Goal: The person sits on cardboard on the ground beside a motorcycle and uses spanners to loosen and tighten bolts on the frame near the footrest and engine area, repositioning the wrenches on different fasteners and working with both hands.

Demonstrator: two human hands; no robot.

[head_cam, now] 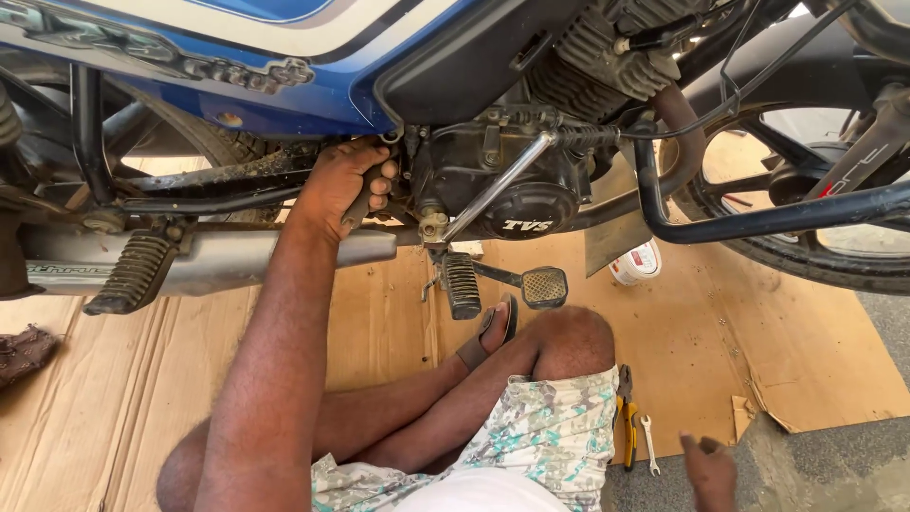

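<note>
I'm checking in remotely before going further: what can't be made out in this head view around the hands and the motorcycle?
- What the left hand grips: only a grey handle shows; its working end is hidden behind the fingers and the engine.
- Right hand: cut off by the bottom edge, so its grip is unclear.
- Pliers: jaws partly hidden behind the knee.
- Front wheel: cut off by the right edge.

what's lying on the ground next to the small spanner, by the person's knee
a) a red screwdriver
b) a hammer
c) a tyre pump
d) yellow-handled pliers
d: yellow-handled pliers lie right beside the small spanner at the cardboard's edge, near the right hand; the left hand is up at the motorcycle's engine.
</note>
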